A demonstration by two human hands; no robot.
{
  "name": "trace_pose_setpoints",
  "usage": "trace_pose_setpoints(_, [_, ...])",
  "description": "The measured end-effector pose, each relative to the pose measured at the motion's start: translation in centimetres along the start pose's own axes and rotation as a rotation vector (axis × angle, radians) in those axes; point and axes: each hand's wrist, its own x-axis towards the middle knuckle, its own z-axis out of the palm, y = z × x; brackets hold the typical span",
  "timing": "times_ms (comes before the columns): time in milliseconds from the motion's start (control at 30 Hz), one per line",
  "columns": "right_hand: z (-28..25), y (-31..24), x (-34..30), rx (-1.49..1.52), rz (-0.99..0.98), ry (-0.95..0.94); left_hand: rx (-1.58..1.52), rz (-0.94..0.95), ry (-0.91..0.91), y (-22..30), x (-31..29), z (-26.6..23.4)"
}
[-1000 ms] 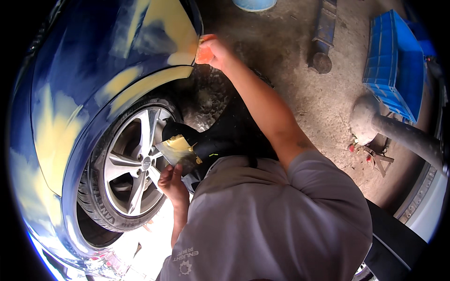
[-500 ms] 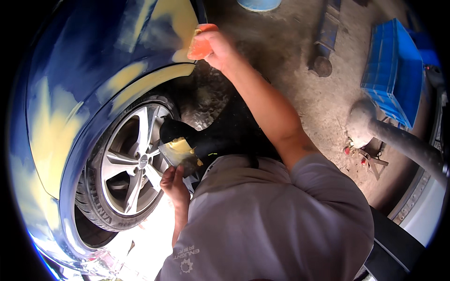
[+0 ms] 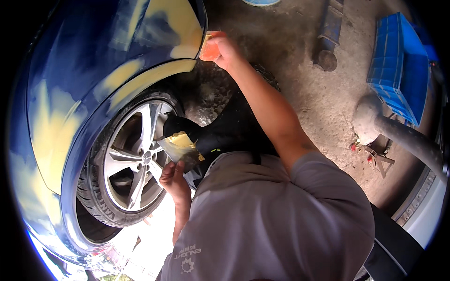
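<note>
My right hand (image 3: 226,50) grips an orange putty spreader (image 3: 209,52) with yellow filler along its left edge. The spreader is at the rear edge of a dark blue car panel (image 3: 70,93); whether it touches cannot be made out. Patches of yellow filler (image 3: 180,23) streak the panel, and a yellow band follows the wheel arch. Lower down, my left hand (image 3: 176,180) pinches a flat putty board (image 3: 180,151) by its near corner. A yellow lump of filler (image 3: 182,139) lies on the board, in front of my body.
Under the arch stands a wheel (image 3: 140,159) with silver spokes, close to my left hand. A blue crate (image 3: 389,70) stands on the concrete floor (image 3: 300,84) at right, near a thick grey pipe (image 3: 408,138). A metal piece (image 3: 330,33) lies farther off.
My right hand and the spreader have moved slightly down and to the right. The view has shifted a little; my left hand still holds the board in much the same place.
</note>
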Motion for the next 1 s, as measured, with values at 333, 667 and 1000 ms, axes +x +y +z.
trace_pose_setpoints(333, [5.3,-0.6,-3.2,0.015,-0.085,0.029,-0.012,-0.018,0.008,-0.5,0.0,-0.7])
trace_pose_setpoints(667, [0.1,0.5,0.0,0.008,-0.11,-0.004,-0.035,0.031,-0.036,-0.3,0.8,-0.8])
trace_pose_setpoints(1000, [0.5,-2.2,2.8,-0.078,0.056,-0.023,-0.04,0.015,-0.024,-0.2,0.6,-1.0])
